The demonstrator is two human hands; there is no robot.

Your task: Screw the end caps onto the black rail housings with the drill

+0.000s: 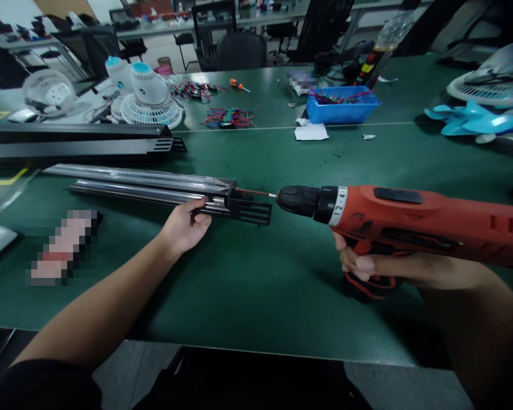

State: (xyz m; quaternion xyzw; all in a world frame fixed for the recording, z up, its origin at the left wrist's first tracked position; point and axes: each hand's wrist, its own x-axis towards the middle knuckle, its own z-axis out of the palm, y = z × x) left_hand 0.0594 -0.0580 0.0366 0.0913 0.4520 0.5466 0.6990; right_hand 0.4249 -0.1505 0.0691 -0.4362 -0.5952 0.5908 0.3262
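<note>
My right hand (367, 265) is wrapped round the handle of a red and black cordless drill (402, 213), which points left. From its chuck a long thin bit (259, 192) reaches to the slotted black end of a long metal profile (166, 188). Whether the tip meets a screw there is hidden. My left hand (187, 225) grips the near side of that profile close to its end, fingers curled round the edge. The profile has shiny, film-like strips along its length and lies pointing left across the green table.
More dark metal profiles (77, 142) lie behind at left. Small white fans (147, 94), wire bundles (228, 117), an orange screwdriver (238, 85) and a blue bin (342, 107) stand farther back. Turquoise fan blades (474, 119) are at right. The green table (256, 296) ends before me.
</note>
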